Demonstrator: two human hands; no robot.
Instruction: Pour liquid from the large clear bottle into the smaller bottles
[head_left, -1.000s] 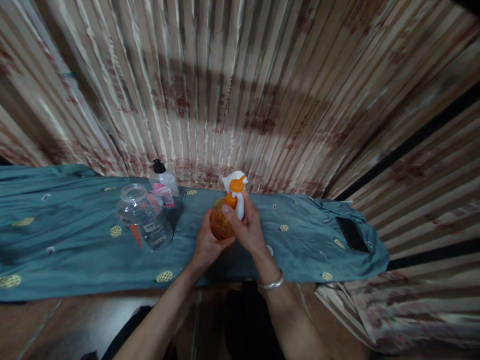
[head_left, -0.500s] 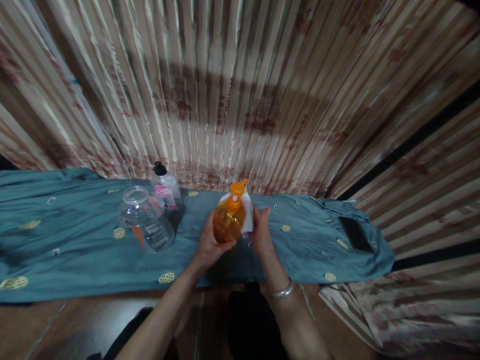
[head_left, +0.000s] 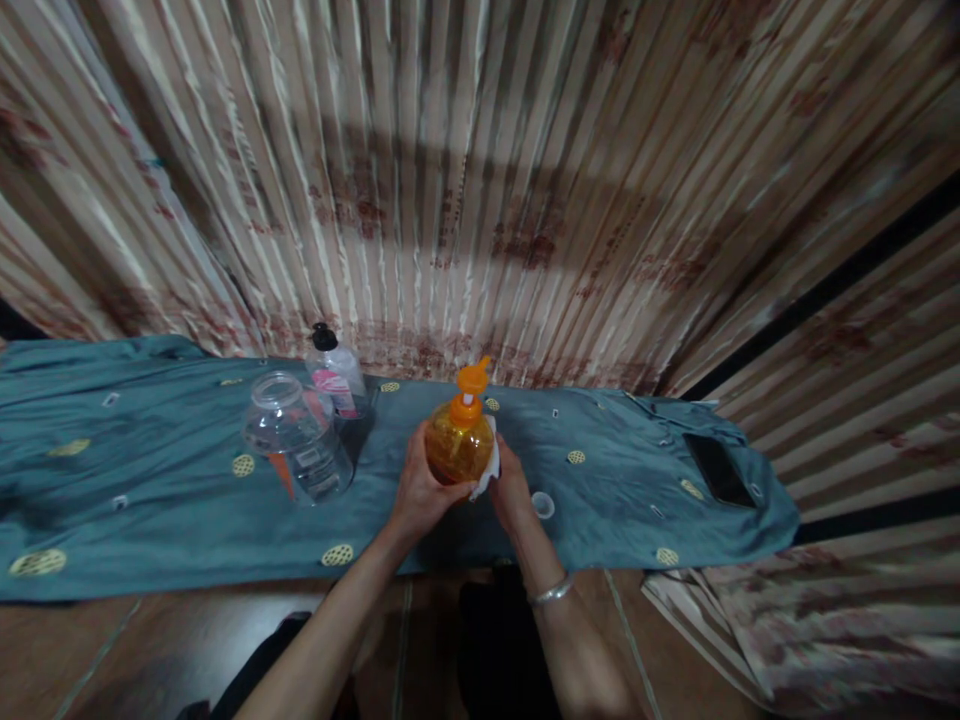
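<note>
Though round, bottle (head_left: 456,452) between fingers (head_left: 442,494).

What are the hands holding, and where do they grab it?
The left hand holds the amber pump bottle by its round body's lower left side. The right hand has a white wipe at the bottle's right side; exact grip hidden.

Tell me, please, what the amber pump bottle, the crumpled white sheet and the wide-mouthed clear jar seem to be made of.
Pump bottle: probably glossy plastic, its see-through body catching highlights; the opaque orange pump head looks plastic too.
White sheet: matte, perhaps paper tissue or thin fabric, judging by its uneven edge.
Clear jar: glossy, transparent, plastic or glass; the tablecloth shows through.
</note>
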